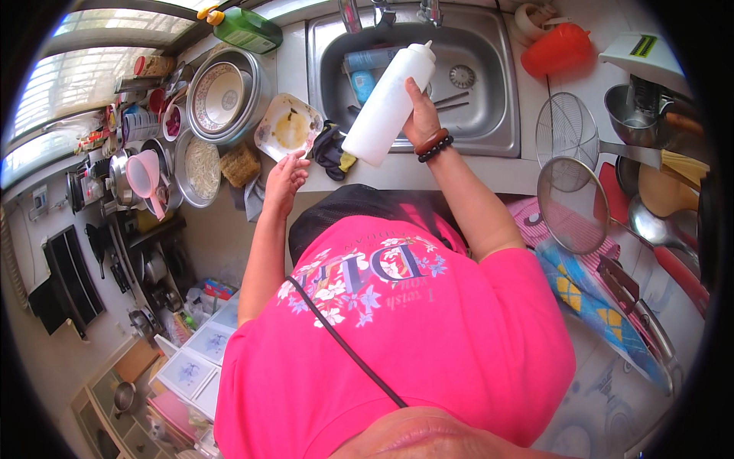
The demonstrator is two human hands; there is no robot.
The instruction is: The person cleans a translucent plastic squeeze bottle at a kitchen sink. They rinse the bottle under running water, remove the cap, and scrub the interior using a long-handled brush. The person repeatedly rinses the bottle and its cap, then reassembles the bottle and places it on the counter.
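A large white plastic squeeze bottle (390, 106) with a pointed nozzle tilts over the front of the steel sink (510, 115). My right hand (422, 112) is closed around its right side, with a brown bangle and black beads on the wrist. My left hand (287, 181) has its fingers apart at the near edge of a square floral dish (289, 129) that has yellow residue in it; whether the fingertips touch the dish I cannot tell. Between dish and bottle lies a dark, crumpled cloth-like item (330, 150). In the basin are a blue bottle (362, 86), a light blue container (375, 57) and chopsticks (453, 106).
Nested bowls (221, 97), a brown sponge (241, 164) and a green detergent bottle (246, 31) stand left of the sink. To the right are a red container (556, 50), a wire strainer (565, 135), a mesh sieve (573, 203) and a steel pot (631, 117).
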